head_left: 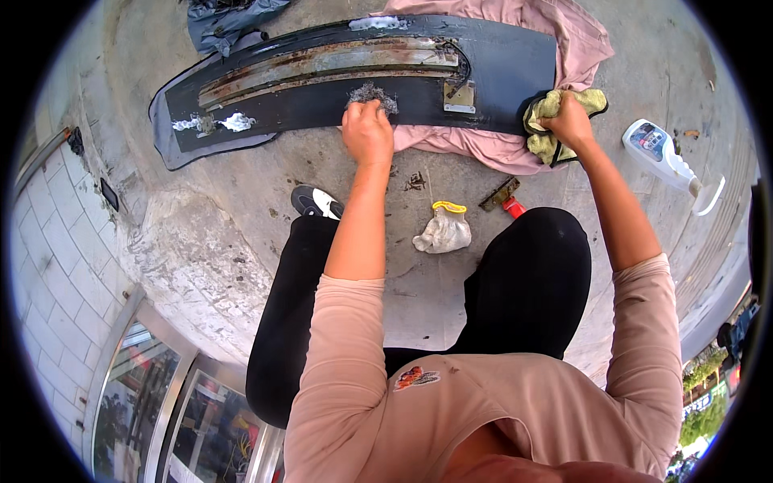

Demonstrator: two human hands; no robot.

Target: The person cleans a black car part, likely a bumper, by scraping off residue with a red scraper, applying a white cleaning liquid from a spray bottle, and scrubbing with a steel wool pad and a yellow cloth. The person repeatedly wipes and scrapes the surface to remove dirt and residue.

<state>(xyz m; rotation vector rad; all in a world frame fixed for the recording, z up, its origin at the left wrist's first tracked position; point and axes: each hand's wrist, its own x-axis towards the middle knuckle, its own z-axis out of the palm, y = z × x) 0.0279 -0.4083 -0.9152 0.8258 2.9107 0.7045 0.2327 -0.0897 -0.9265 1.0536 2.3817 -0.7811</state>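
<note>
Dark grey, smooth-faced panel, long and slightly curved, lies on the concrete ground. Pink cloth under its right part, showing past the near, far and right edges; grey cloth under the left end.

Left hand: fingers bunched together, pinching a wad of steel wool against the panel just inside its near edge, about mid-length. Right hand: thumb and fingers closed around a yellow-green rag with dark trim, at the panel's near right corner. Cannot tell whether the fingers also grip the panel beneath.

On panel: rusty metal strip running lengthwise, left of centre; small metal plate near the near edge, between the hands. White foam by the near left corner; a second foam patch along the far edge.

On ground, off the near edge: crumpled off-white glove, yellow cuff; scraper, red handle, soiled blade. Right of the panel: white spray bottle, lying down. Beyond the far edge, toward the left: dark plastic bag.
</note>
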